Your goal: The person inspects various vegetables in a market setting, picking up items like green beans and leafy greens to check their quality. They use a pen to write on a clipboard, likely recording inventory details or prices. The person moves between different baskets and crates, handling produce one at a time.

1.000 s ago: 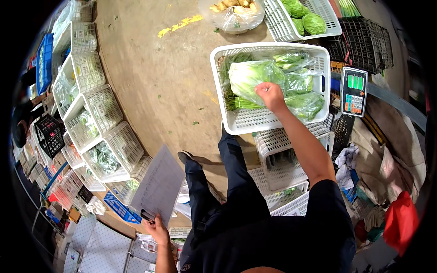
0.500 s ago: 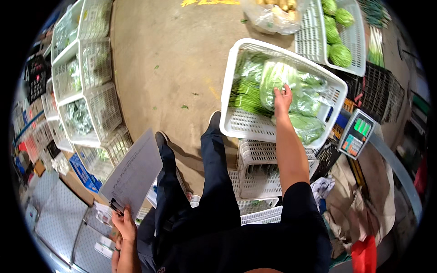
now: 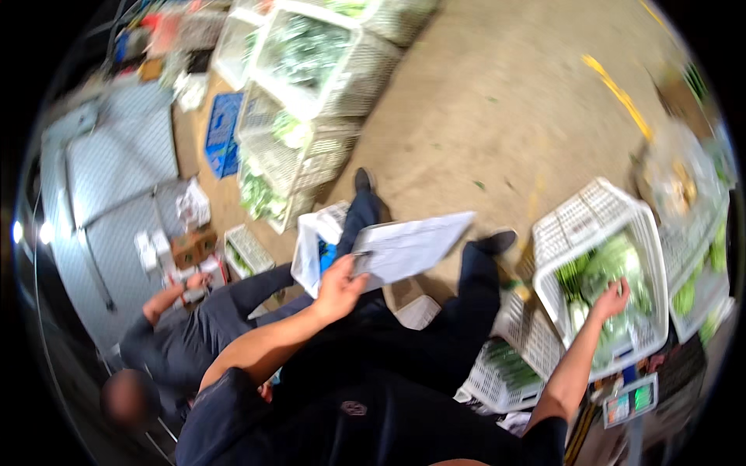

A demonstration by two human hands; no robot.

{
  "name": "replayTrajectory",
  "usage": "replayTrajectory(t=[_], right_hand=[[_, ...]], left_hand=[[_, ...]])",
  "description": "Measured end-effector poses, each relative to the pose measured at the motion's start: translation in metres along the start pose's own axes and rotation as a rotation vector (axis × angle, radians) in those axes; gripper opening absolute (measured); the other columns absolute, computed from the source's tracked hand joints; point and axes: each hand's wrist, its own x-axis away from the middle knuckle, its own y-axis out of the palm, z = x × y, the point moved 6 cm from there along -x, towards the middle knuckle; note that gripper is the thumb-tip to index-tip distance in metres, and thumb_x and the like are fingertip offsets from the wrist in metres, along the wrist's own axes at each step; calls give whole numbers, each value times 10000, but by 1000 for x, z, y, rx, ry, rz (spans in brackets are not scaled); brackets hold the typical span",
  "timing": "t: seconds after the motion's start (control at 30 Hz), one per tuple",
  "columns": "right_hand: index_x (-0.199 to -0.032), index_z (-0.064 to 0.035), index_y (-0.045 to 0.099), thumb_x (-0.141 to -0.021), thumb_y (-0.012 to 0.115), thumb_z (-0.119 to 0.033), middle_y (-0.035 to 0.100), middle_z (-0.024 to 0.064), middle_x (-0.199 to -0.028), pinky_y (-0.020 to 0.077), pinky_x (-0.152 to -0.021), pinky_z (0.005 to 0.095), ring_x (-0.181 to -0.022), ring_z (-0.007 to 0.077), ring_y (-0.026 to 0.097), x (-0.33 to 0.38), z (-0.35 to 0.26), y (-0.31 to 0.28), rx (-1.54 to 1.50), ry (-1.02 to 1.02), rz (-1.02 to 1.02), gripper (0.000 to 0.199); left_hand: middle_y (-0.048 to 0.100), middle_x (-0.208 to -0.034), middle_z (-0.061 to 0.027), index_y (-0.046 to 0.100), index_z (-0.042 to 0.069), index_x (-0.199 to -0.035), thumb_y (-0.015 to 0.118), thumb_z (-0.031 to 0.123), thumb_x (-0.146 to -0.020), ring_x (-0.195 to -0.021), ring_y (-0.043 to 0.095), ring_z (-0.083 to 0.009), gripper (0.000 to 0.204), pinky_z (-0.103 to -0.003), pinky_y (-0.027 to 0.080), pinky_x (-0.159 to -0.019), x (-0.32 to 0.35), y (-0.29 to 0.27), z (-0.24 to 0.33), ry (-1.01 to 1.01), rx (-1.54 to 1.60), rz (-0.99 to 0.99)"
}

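Observation:
My left hand (image 3: 339,289) is closed on the clip end of a clipboard (image 3: 416,245) with white sheets, held above my legs. Over at the right, my right hand (image 3: 612,298) is above a white plastic crate (image 3: 660,268) of vegetables. Its fingers are bent together against clear-bagged leafy greens (image 3: 619,264); whether they pinch the plastic is too blurred to make out. Beside the bag, thin green stalks (image 3: 573,272) lie along the crate's left side.
Stacked white crates of vegetables (image 3: 334,85) stand at the upper left. Another person (image 3: 210,322) in dark clothes is at my left. Below the right crate are more crates (image 3: 509,365) and a scale display (image 3: 631,400). A bag of pale roots (image 3: 680,186) lies farther right.
The view has swung left, so the crate sits farther right and the other person shows more fully. The clipboard is now in front of my body. My right hand stays over the bagged greens.

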Motion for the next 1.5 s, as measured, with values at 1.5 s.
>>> replayTrajectory(t=[1.5], right_hand=[[-1371,-7,488,-910,599,-232,579,213,-1255,484,-945,449,-1096,363,580,899,-189,1027,1013,-1614,-1884,525]], left_hand=[[683,-1032,-95,591,17,-1219,686,274,-936,-981,626,-149,394,-344,506,-882,-83,-117,-441,-971,1761,270]])
